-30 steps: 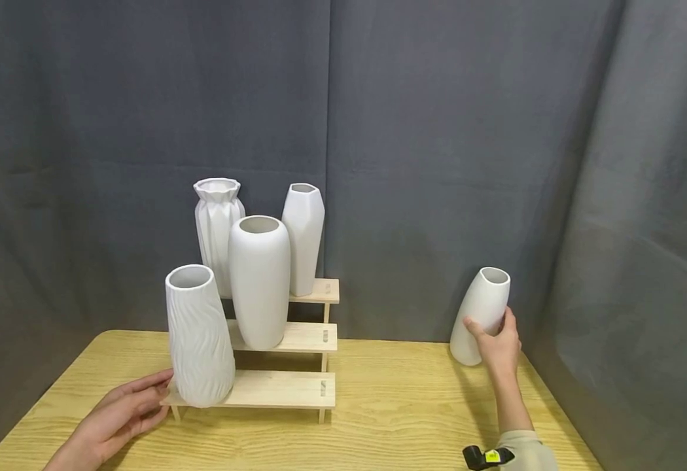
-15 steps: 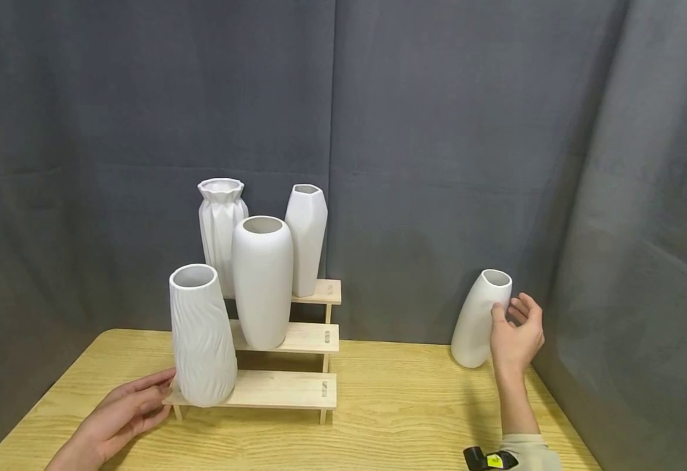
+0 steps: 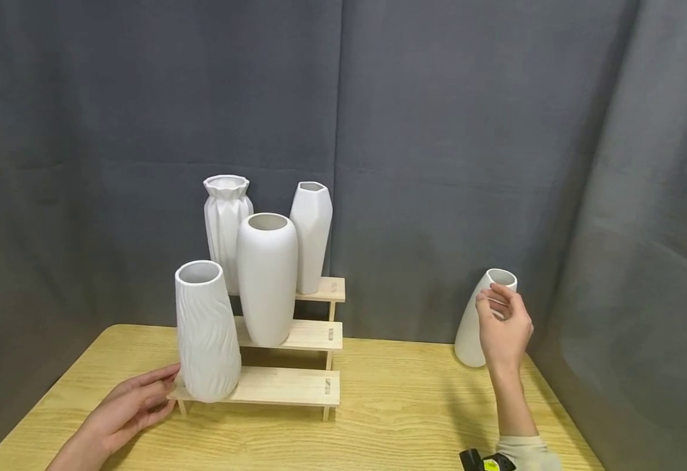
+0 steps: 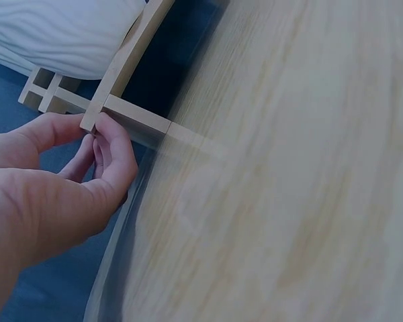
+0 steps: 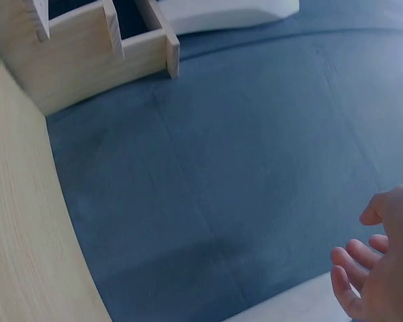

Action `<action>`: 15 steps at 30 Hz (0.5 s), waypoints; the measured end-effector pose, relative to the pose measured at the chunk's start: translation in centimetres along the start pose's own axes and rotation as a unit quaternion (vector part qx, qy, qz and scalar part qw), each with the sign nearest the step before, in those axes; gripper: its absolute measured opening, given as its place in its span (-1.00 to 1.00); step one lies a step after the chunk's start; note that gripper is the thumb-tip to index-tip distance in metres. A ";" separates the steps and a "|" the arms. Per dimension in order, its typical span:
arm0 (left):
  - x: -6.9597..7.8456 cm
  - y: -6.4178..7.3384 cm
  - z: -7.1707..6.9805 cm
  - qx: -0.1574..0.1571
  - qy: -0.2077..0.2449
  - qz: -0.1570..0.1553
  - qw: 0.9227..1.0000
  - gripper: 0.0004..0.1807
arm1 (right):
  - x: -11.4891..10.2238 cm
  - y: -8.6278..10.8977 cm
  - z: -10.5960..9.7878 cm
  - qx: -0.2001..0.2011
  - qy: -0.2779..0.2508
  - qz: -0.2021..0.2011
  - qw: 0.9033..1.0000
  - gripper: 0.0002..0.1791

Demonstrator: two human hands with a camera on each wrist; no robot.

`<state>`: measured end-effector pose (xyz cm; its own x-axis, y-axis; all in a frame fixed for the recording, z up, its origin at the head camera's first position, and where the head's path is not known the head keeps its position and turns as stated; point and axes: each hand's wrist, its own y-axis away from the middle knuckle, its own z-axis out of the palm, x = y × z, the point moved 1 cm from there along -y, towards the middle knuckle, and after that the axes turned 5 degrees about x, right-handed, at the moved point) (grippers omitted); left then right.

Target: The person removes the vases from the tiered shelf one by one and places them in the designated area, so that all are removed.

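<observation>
My left hand (image 3: 125, 409) pinches the left end of the lowest step of a three-step wooden display stand (image 3: 284, 386); the left wrist view shows thumb and fingers meeting at the board's corner (image 4: 88, 121). On that step stands a white vase with wavy ridges (image 3: 205, 333). To the right, my right hand (image 3: 505, 330) is raised in front of a smooth white tapered vase (image 3: 470, 333) on the table, partly hiding it. Its fingers are loosely bent and hold nothing. In the right wrist view that vase (image 5: 295, 305) shows beneath the right hand (image 5: 383, 261).
A smooth rounded vase (image 3: 268, 281) stands on the middle step. On the top step are a pleated vase (image 3: 222, 235) and a faceted vase (image 3: 311, 235). The wooden table (image 3: 402, 405) is backed by a grey curtain (image 3: 438, 163), which also hangs along the right side.
My right hand has let go of the tapered vase, drawn back to its right, then moved left and up in front of it. My left hand keeps its hold on the stand.
</observation>
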<state>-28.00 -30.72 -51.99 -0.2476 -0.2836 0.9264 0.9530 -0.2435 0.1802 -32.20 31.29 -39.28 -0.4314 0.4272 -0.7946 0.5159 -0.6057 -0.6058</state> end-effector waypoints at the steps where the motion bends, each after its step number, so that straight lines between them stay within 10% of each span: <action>1: 0.0 0.0 0.0 -0.002 0.000 0.001 1.000 -0.61 | -0.3 0.2 0.2 -0.008 -0.002 -0.006 1.000 -0.67; 15: -0.1 0.2 -0.2 -0.035 0.019 0.017 0.999 -0.56 | -8.0 5.2 2.9 -0.097 -0.049 -0.178 0.978 -0.71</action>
<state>-27.81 -30.88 -52.14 -0.2229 -0.3281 0.9180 0.9467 -0.2975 0.1235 -28.23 22.82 -35.93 -0.6734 0.5151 -0.5303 0.4471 -0.2875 -0.8470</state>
